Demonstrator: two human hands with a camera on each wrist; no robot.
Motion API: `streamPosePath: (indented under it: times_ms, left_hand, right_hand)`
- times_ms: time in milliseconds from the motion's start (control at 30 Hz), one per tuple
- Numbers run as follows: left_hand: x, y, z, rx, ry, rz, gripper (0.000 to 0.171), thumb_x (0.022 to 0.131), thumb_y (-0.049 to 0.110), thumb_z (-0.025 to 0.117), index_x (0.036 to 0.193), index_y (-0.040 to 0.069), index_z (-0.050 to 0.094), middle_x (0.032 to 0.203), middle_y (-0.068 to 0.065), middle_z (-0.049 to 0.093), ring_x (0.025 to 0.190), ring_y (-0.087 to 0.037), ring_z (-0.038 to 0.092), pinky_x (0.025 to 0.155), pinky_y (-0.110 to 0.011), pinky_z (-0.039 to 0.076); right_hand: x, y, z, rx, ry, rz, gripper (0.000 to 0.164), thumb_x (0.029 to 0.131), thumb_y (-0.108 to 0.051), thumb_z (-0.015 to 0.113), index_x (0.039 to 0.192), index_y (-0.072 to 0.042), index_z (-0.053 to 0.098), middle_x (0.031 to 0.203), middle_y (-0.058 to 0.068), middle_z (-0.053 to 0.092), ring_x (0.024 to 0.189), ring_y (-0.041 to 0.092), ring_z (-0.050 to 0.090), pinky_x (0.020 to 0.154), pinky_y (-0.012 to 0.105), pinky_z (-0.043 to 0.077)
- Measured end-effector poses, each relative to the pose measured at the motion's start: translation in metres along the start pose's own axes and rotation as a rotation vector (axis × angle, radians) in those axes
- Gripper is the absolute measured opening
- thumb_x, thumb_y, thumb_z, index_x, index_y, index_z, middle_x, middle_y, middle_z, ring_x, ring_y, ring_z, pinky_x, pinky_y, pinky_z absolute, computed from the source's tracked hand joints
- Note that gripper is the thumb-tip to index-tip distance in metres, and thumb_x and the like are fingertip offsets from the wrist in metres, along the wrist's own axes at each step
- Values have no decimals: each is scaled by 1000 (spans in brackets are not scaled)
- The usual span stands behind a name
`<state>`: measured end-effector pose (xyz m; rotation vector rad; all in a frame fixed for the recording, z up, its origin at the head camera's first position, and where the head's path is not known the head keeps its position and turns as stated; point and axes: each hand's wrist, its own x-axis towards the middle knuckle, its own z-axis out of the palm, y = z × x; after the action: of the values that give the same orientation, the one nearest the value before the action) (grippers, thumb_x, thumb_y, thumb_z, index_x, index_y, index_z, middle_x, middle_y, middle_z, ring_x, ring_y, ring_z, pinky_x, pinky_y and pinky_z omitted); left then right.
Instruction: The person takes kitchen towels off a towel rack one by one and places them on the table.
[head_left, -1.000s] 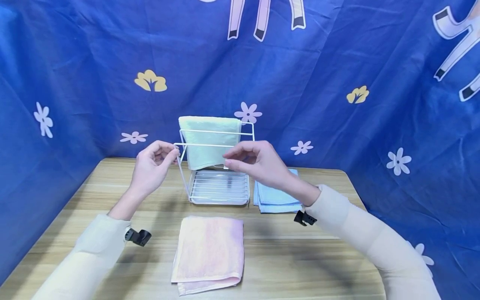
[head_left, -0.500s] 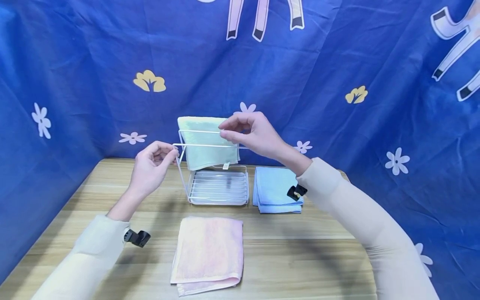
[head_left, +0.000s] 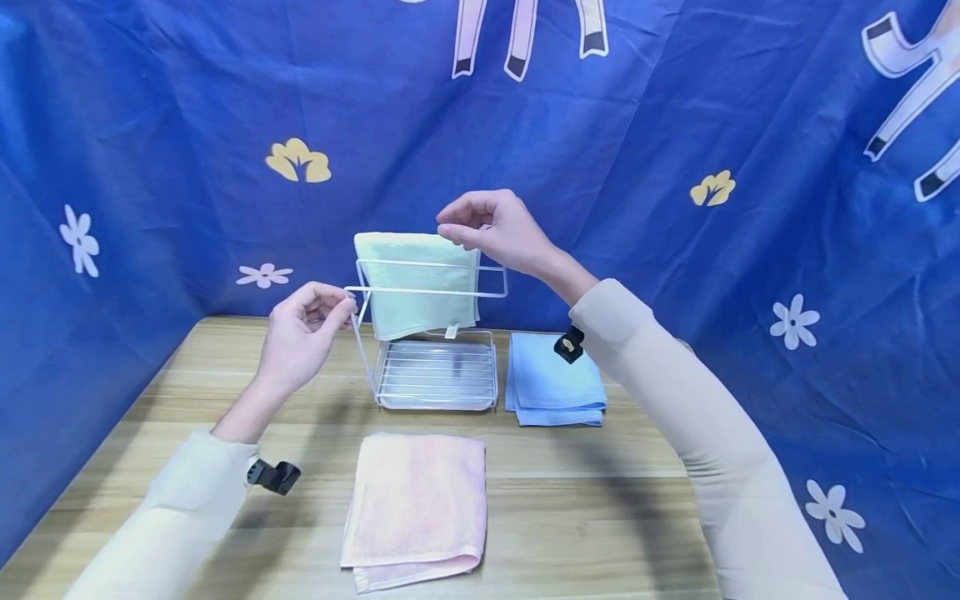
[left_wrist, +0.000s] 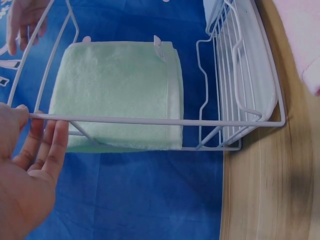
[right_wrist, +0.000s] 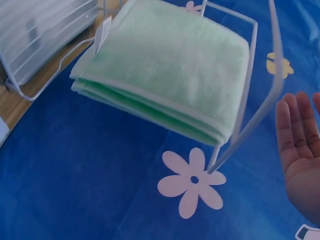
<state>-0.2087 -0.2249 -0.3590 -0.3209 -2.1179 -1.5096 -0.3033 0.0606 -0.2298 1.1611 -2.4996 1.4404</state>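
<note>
Green towel (head_left: 420, 315): mid-frame, draped over rack (head_left: 437, 373) rear bar, long edge left-right | left hand (head_left: 303, 329): pinching rack's front-left corner, lower left of towel | right hand (head_left: 498, 225): empty, fingers extended, just off towel's upper-right corner, looks nearer.

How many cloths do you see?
3: a green cloth hanging on the white rack, a blue cloth on the table right of the rack, a pink cloth in front of it.
</note>
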Motion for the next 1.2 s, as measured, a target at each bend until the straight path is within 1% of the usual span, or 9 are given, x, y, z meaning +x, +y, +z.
streamPosePath:
  times_ms: [133, 233, 333, 533, 833, 967, 1067, 1133, 1200]
  left_hand:
    - [0, 1, 0, 0, 1, 1, 18, 100, 5, 70, 109, -11, 66, 85, 20, 68, 75, 4, 71, 70, -6, 58]
    - [0, 3, 0, 6, 1, 0, 18, 100, 5, 70, 109, -10, 66, 85, 21, 68, 75, 6, 69, 70, -6, 57]
    - [-1, 5, 0, 12, 0, -3, 18, 100, 6, 70, 108, -10, 66, 84, 22, 68, 75, 9, 68, 71, -6, 57]
    - [0, 6, 1, 5, 0, -3, 18, 101, 6, 70, 108, -10, 66, 85, 21, 68, 75, 9, 67, 71, -6, 58]
    - [1, 3, 0, 1, -6, -3, 17, 101, 6, 70, 108, -9, 67, 86, 17, 69, 76, 8, 67, 71, -6, 58]
    - [1, 2, 0, 4, -8, -8, 18, 101, 6, 70, 109, -9, 66, 86, 18, 68, 76, 8, 67, 71, -6, 58]
    - [0, 2, 0, 6, -7, -11, 18, 101, 7, 70, 109, -9, 66, 86, 18, 69, 76, 8, 67, 71, -6, 58]
    - [0, 2, 0, 8, -5, -11, 18, 101, 6, 70, 109, -9, 66, 86, 18, 69, 76, 7, 68, 71, -6, 58]
    - [-1, 2, 0, 12, -1, -9, 18, 101, 6, 70, 109, -9, 67, 86, 19, 68, 76, 6, 68, 71, -6, 58]
  right_hand:
    - [8, 7, 2, -56, 24, 20, 23, 100, -20, 74, 122, -11, 76, 110, 9, 78, 90, 25, 70, 79, 31, 58]
    - [13, 14, 3, -84, 45, 32, 25, 100, -22, 74, 122, -11, 76, 112, 8, 78, 93, 19, 71, 82, 27, 58]
    - [17, 20, 2, -100, 73, 33, 25, 100, -22, 75, 122, -11, 76, 113, 8, 79, 96, 16, 72, 86, 27, 60]
    - [22, 29, -1, -107, 95, 60, 26, 100, -24, 75, 122, -12, 76, 114, 8, 78, 94, 15, 71, 80, 27, 60]
    - [23, 42, 4, -122, 31, 111, 29, 101, -26, 74, 125, -11, 75, 117, 7, 77, 100, 16, 71, 91, 30, 61]
    - [24, 45, 8, -128, -2, 118, 30, 100, -25, 75, 126, -9, 74, 118, 8, 76, 101, 18, 71, 96, 38, 61]
    - [25, 47, 10, -149, -27, 130, 31, 99, -25, 77, 126, -10, 75, 119, 7, 76, 103, 18, 70, 120, 48, 45]
    - [26, 48, 12, -162, -34, 139, 31, 98, -25, 78, 125, -11, 75, 121, 7, 76, 104, 18, 69, 127, 55, 33]
    - [27, 49, 14, -176, -43, 150, 32, 97, -25, 79, 126, -12, 75, 123, 6, 76, 104, 20, 66, 127, 57, 29]
